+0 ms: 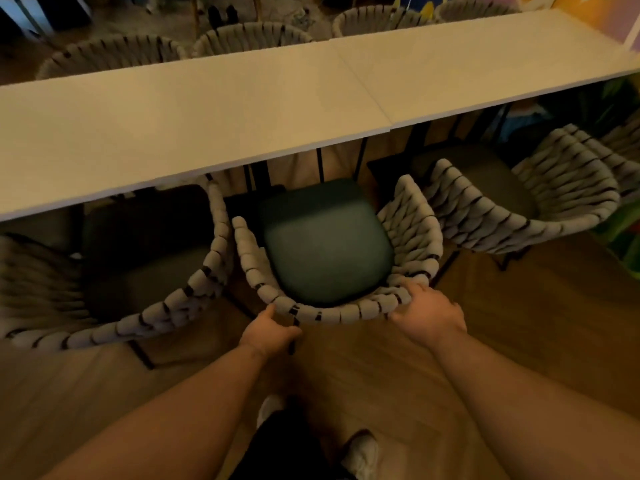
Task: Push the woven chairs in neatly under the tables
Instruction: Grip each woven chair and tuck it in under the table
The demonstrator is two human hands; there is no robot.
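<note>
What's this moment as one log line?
step: chair push-in | object: grey woven chair with green cushion | left hand: grips backrest rim | right hand: grips backrest rim | state: not yet tucked under white table

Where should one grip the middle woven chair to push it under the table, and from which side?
Take the chair's curved back rim from behind, left hand and right hand either side of centre: the seat faces the table, so an even push runs straight.
</note>
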